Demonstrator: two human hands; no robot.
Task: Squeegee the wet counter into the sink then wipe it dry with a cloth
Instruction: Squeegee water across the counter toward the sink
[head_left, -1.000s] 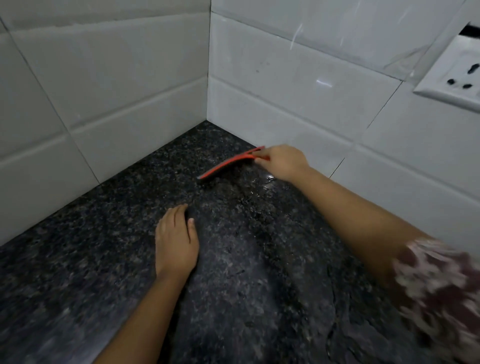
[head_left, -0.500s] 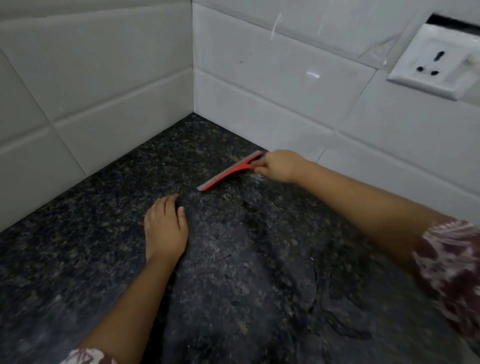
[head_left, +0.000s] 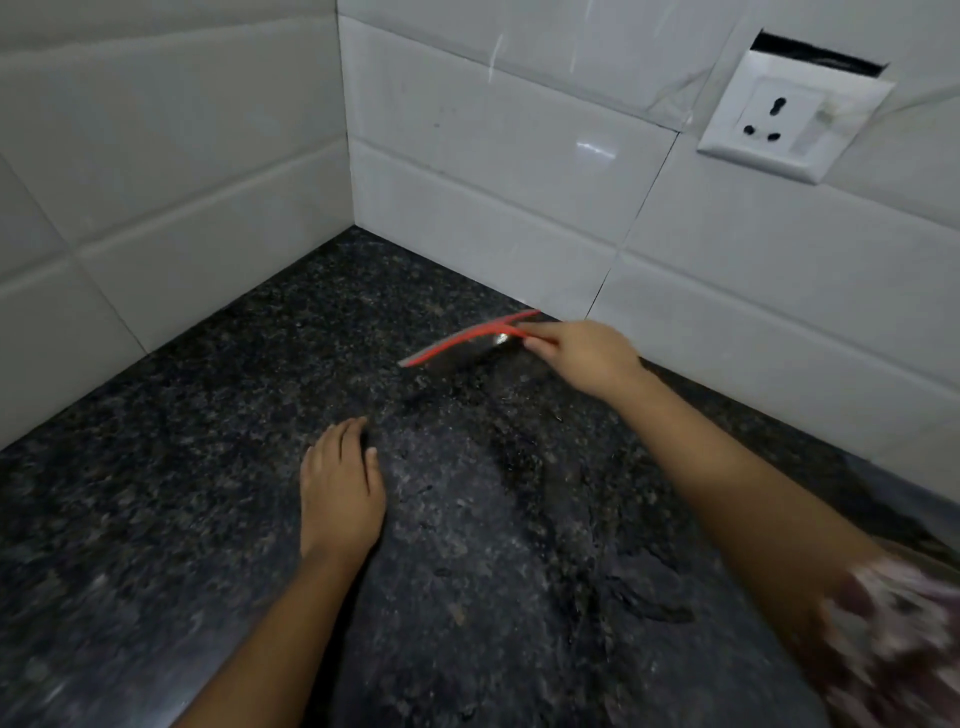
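Note:
My right hand (head_left: 582, 356) grips the handle of a red squeegee (head_left: 462, 340) near the back wall, its blade lying across the dark speckled granite counter (head_left: 208, 441). A wet film and dark water streaks run from the blade toward me along the counter's middle. My left hand (head_left: 340, 488) rests palm down on the counter, fingers together, a little nearer than the blade's left end and holding nothing. Neither a sink nor a cloth is in view.
White tiled walls meet in a corner (head_left: 348, 218) behind the counter. A white wall socket (head_left: 784, 119) sits on the right wall above the squeegee. The counter's front edge runs along the lower left.
The view shifted a little, showing more of the socket. The squeegee stays near the back wall in my right hand with its blade now tipped. My left hand stays flat on the counter.

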